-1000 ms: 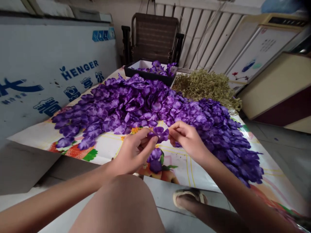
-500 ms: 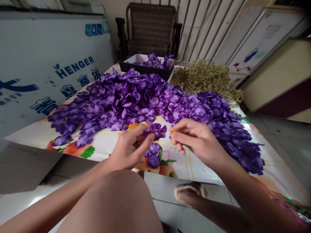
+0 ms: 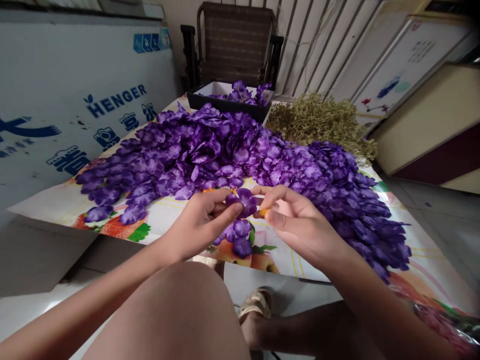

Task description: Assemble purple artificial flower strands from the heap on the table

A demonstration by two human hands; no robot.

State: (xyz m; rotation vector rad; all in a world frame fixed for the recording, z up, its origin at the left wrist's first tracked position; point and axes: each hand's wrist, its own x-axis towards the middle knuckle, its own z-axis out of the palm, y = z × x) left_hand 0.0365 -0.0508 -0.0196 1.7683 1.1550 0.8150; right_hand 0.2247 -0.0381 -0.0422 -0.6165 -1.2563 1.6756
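Head view: pinching round-petalled purple cloth-like flower in left hand.
Gripping small tufted orange piece in right hand.

Table: fruit-print cover | purple petals heaped across | black box behind | dried stems far right | small petal cluster near edge

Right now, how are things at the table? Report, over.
Left fingers: pinching thin purple lobed flower. Right fingers: holding small orange-yellow piece, close beside it. No obstruction visible between; broad heap of purple petals beyond.
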